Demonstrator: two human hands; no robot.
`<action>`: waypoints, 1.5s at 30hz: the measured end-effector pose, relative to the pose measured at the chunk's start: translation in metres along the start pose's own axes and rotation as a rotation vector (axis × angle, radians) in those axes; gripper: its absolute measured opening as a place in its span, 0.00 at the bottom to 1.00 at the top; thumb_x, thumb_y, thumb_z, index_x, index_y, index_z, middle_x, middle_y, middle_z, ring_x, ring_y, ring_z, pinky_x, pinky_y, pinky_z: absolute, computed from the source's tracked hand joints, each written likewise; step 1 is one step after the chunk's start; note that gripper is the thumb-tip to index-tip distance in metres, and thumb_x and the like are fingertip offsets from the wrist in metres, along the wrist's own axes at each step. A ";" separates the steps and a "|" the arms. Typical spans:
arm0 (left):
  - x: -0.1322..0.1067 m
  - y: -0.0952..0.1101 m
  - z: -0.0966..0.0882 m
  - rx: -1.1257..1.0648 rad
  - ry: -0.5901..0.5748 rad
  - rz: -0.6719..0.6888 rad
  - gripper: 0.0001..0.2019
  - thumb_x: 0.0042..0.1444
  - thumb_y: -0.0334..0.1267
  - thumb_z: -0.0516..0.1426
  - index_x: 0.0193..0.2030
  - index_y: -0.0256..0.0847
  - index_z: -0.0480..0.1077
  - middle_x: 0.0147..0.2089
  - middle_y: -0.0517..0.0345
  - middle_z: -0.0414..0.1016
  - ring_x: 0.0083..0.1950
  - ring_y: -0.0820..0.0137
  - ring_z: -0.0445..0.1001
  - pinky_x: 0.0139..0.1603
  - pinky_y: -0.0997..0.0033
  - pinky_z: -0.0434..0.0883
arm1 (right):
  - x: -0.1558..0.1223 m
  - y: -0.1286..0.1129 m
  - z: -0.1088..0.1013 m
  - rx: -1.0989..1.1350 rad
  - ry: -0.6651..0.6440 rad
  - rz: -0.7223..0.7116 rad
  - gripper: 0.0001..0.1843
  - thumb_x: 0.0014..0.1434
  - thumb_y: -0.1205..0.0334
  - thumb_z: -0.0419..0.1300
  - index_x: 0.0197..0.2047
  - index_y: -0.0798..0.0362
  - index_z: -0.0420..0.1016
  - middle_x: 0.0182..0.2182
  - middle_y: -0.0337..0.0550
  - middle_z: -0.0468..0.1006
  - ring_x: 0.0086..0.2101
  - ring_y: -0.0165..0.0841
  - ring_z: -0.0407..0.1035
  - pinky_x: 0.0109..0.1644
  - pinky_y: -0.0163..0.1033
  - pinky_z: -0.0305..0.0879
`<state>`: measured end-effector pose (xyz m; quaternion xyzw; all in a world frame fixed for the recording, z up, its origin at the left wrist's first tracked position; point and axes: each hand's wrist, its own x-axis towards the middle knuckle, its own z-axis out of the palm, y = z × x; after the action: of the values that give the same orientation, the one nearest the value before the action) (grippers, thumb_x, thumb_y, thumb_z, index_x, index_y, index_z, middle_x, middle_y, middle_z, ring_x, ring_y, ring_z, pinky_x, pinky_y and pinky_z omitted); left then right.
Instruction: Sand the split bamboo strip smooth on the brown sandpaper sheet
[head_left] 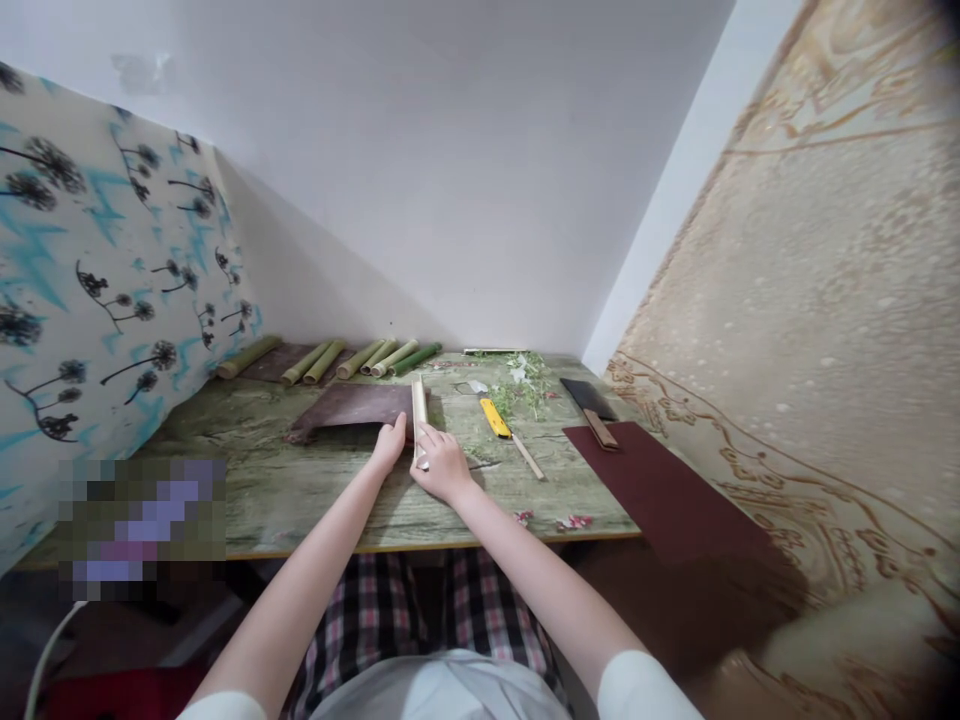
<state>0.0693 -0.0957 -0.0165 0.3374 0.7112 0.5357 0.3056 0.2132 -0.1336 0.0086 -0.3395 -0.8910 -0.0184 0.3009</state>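
Note:
My left hand [388, 444] rests at the near edge of a dark brown sheet [351, 407], its fingertips close beside a pale bamboo strip [418, 410]. My right hand [441, 463] grips the lower part of that strip, which lies lengthwise across the tabletop. Whether my left hand holds the sheet or the strip is hard to tell. To the right lie a yellow utility knife [495, 417] and a thin wooden stick [528, 456]. Green plant sprigs [526, 387] are scattered behind them.
Several green bamboo tube sections [379, 358] line the wall at the back of the green wood-grain table [300, 490]. A dark red mat [660, 488] hangs over the right edge, near a black block [586, 398] and a wooden piece [600, 430]. Patterned wall coverings flank the table.

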 end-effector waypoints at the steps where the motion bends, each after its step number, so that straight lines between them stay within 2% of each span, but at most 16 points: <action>1: 0.000 0.000 0.000 -0.010 0.012 -0.001 0.19 0.48 0.52 0.49 0.24 0.36 0.65 0.22 0.49 0.70 0.30 0.61 0.72 0.26 0.70 0.65 | 0.000 0.000 -0.001 0.010 -0.001 -0.010 0.19 0.46 0.62 0.54 0.43 0.54 0.66 0.54 0.47 0.59 0.47 0.39 0.58 0.50 0.42 0.51; 6: -0.001 0.002 -0.003 -0.062 0.016 -0.002 0.19 0.49 0.52 0.49 0.24 0.36 0.65 0.21 0.49 0.70 0.29 0.63 0.71 0.26 0.70 0.66 | -0.001 -0.001 -0.002 0.046 -0.022 -0.081 0.18 0.46 0.61 0.54 0.43 0.53 0.66 0.53 0.45 0.60 0.47 0.38 0.57 0.50 0.42 0.50; 12: 0.000 -0.001 0.000 -0.062 -0.001 -0.010 0.20 0.47 0.53 0.50 0.25 0.35 0.65 0.22 0.51 0.69 0.29 0.64 0.71 0.27 0.70 0.66 | 0.001 -0.001 0.000 0.015 0.011 0.003 0.19 0.45 0.63 0.54 0.43 0.54 0.65 0.54 0.46 0.59 0.47 0.38 0.56 0.50 0.41 0.51; 17: 0.003 -0.003 -0.002 -0.114 0.007 -0.014 0.21 0.48 0.54 0.50 0.25 0.34 0.65 0.21 0.52 0.69 0.27 0.65 0.71 0.26 0.70 0.66 | -0.001 -0.001 -0.002 0.049 -0.004 -0.074 0.18 0.45 0.62 0.54 0.42 0.53 0.66 0.54 0.44 0.59 0.46 0.37 0.56 0.50 0.41 0.50; 23: 0.004 -0.010 0.000 -0.118 -0.097 0.055 0.21 0.45 0.55 0.51 0.20 0.36 0.64 0.18 0.52 0.68 0.23 0.67 0.69 0.23 0.72 0.63 | 0.000 0.001 0.002 0.070 0.011 -0.024 0.18 0.45 0.63 0.55 0.43 0.54 0.65 0.53 0.46 0.60 0.47 0.38 0.56 0.50 0.42 0.51; 36: 0.007 -0.012 0.001 -0.114 -0.064 0.063 0.19 0.43 0.53 0.53 0.19 0.36 0.63 0.17 0.54 0.66 0.23 0.67 0.68 0.23 0.72 0.62 | -0.001 0.002 0.001 0.093 0.033 -0.011 0.18 0.45 0.64 0.55 0.42 0.54 0.66 0.53 0.46 0.60 0.47 0.38 0.56 0.51 0.43 0.51; 40: 0.006 -0.011 0.001 -0.199 -0.051 0.069 0.18 0.44 0.52 0.53 0.19 0.37 0.62 0.16 0.57 0.64 0.22 0.69 0.67 0.22 0.72 0.63 | -0.001 0.002 0.001 0.097 0.026 -0.044 0.18 0.45 0.63 0.55 0.42 0.53 0.66 0.52 0.45 0.61 0.47 0.38 0.56 0.51 0.42 0.51; 45: 0.005 -0.010 0.001 -0.261 -0.078 0.063 0.18 0.43 0.52 0.54 0.19 0.37 0.61 0.16 0.59 0.63 0.22 0.70 0.67 0.23 0.72 0.64 | 0.000 0.001 0.001 0.092 0.045 -0.010 0.17 0.45 0.63 0.55 0.41 0.53 0.66 0.52 0.45 0.61 0.47 0.38 0.57 0.50 0.42 0.51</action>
<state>0.0658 -0.0924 -0.0265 0.3376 0.6122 0.6194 0.3573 0.2129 -0.1322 0.0076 -0.3202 -0.8857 0.0132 0.3359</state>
